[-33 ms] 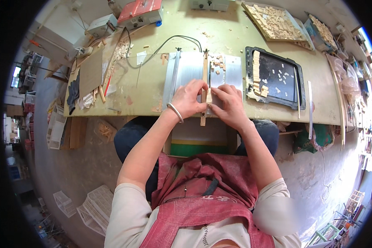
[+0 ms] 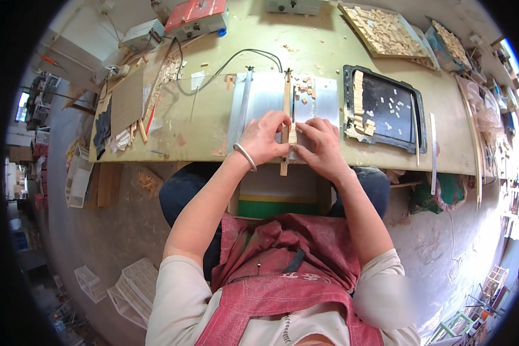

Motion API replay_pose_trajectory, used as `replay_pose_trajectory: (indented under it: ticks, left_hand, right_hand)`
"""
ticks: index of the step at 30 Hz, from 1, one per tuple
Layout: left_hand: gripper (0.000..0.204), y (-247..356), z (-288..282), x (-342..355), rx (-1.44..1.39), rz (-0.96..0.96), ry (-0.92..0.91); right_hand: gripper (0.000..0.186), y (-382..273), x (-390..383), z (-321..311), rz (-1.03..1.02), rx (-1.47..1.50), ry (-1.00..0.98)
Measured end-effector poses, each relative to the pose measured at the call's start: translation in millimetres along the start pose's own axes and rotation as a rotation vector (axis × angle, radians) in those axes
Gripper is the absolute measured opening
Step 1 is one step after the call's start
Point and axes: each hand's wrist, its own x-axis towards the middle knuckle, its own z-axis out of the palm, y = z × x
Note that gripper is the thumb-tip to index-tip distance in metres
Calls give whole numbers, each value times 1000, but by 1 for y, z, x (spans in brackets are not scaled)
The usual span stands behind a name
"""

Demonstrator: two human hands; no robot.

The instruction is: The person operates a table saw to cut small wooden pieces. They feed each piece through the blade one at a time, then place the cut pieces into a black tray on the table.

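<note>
A small pale wooden block [image 2: 293, 136] lies on the metal plate [image 2: 265, 95] at the table's front edge, between my two hands. My left hand [image 2: 263, 138] is closed from the left, its thumb and forefinger against the block and the wooden strip [image 2: 286, 95] beside it. From the right, my right hand [image 2: 322, 144] pinches the block with thumb and forefinger. The strip runs front to back along the plate, next to a narrow dark slot [image 2: 294, 106]. Several small cut wooden pieces [image 2: 304, 87] sit beyond my right hand on the plate.
To the right is a black tray [image 2: 392, 109] with wooden blocks along its left side and small white pieces. A board heaped with blocks [image 2: 380, 29] lies far right. A black cable [image 2: 236, 56] curves behind the plate. Wood scraps and a dark glove [image 2: 102, 131] lie left.
</note>
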Motion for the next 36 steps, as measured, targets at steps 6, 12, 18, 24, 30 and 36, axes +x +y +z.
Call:
replay_pose_trajectory:
  ticks: [6, 12, 18, 24, 30, 36]
  left_hand:
    - [45, -6, 2, 3, -34, 14, 20]
    - [43, -2, -2, 10, -14, -29, -4]
    - [44, -6, -6, 23, -38, -41, -14]
    - [45, -16, -4, 31, -61, -31, -3]
    - [46, -16, -8, 41, -34, -41, -29]
    - [47, -19, -11, 50, -33, -43, -25]
  right_hand:
    - [41, 9, 4, -3, -18, 36, -35]
    - [39, 20, 12, -1, 16, 99, -58]
    - [38, 28, 24, -2, 20, 104, -64]
    - [38, 33, 32, 0, 22, 131, -52]
    - [38, 33, 39, -3, 58, 135, -73]
    - [38, 39, 48, -2, 48, 117, -52]
